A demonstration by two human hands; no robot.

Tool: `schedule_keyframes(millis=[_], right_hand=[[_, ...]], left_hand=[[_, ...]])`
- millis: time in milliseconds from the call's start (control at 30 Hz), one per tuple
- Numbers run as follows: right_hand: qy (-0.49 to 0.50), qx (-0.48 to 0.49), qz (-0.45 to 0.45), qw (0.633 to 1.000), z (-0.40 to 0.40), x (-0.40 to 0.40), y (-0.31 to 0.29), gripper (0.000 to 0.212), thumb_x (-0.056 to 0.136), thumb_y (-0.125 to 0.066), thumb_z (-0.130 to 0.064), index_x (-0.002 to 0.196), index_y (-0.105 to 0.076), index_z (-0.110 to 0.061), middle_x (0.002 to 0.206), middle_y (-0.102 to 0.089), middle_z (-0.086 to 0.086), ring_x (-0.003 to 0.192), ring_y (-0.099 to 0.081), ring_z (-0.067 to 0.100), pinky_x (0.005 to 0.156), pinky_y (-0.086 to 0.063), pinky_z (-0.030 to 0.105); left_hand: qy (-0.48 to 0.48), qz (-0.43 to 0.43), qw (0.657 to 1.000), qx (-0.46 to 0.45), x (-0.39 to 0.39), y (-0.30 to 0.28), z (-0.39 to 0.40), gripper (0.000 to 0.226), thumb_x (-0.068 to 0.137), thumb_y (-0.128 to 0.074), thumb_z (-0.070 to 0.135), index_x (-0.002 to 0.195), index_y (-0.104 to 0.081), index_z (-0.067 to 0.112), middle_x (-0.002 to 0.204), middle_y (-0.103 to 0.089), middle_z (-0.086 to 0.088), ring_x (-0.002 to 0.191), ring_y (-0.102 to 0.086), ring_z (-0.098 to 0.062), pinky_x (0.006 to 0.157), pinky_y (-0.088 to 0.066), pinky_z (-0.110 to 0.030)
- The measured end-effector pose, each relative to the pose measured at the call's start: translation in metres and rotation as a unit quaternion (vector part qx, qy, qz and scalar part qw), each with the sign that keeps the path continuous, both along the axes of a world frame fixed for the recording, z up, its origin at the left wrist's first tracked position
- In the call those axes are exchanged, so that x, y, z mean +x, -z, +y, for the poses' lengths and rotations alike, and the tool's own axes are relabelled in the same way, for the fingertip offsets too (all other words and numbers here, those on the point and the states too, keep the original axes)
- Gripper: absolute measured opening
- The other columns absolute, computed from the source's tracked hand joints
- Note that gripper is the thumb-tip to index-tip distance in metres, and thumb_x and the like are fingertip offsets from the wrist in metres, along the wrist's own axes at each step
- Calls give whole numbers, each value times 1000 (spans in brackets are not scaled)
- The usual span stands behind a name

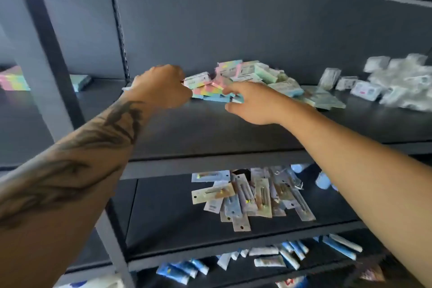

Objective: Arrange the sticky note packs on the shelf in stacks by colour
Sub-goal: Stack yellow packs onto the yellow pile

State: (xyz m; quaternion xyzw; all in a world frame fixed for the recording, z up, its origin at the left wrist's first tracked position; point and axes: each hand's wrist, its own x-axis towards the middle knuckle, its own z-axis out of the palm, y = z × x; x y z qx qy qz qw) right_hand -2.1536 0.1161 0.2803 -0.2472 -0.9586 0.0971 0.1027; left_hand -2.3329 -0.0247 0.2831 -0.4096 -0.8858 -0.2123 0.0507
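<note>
Upper shelf (233, 128): dark board, carrying a loose heap of sticky note packs (247, 75) toward the back, roughly at centre. The heap is unsorted; pink, yellow, green and blue packs lie mixed and overlapping, several with white labels facing up.

Left hand (161, 86): tattooed forearm reaching in from lower left. The hand sits at the left edge of the heap, fingers curled inward, knuckles up. It appears to pinch a white-labelled pack (197, 79) at its left end, though the fingertips are hidden behind the hand and contact cannot be confirmed.

Right hand (252, 105): reaching in from lower right, fingers extended and spread, forefinger touching the front of the heap over a multicoloured pack (207, 90) and a blue pack (216, 98) lying flat on the shelf. Nothing is clamped in it.

Further right on the same shelf: clear-wrapped white items (397, 82), blurred, apart from the heap.

Adjacent bay at left: a pastel striped stack (12, 78) and a pale blue pack (81, 82) beside it.

Middle shelf: flat blister-carded items (247, 196) in a scattered pile.

Lowest shelf: blue and white tubes (289, 257) lying loose.
</note>
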Motion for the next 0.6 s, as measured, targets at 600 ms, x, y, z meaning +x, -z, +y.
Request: schedule_keyframes(millis=[600], right_hand=[[-141,4,-62,988,112,-185,-5,48,78,-67,-51,124,-58,-41,98,-64,-8,75,-61,15,53,-42,27]], left_hand=[[-40,-98,983,-149,-117,23,84,92,61,-61,34,148,-39,51,154,-49,12,140,-47,-26,111,-39,-44]])
